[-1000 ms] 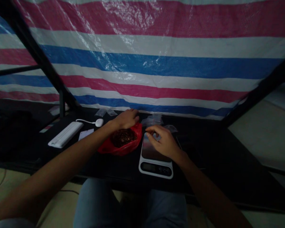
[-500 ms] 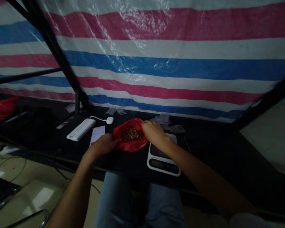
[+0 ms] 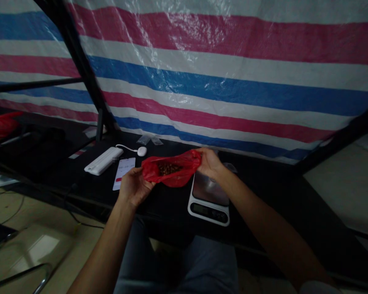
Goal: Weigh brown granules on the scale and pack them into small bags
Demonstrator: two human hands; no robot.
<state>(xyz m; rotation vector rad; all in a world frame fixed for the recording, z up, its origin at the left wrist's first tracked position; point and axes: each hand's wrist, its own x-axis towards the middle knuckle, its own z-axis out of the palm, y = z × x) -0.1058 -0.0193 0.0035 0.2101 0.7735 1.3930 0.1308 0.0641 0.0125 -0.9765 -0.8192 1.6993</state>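
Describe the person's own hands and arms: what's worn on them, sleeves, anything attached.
The left hand and right hand are bare, without gloves, and their forearms show no sleeve, watch, band or cable that can be made out in the dim light. A pale cloth edge, perhaps a sleeve, shows at the bottom of the view.

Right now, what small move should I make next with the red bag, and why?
Probably lower the bag onto the scale: your left hand and right hand hold it up by both ends, brown pieces sit inside, and the scale lies just below your right hand.
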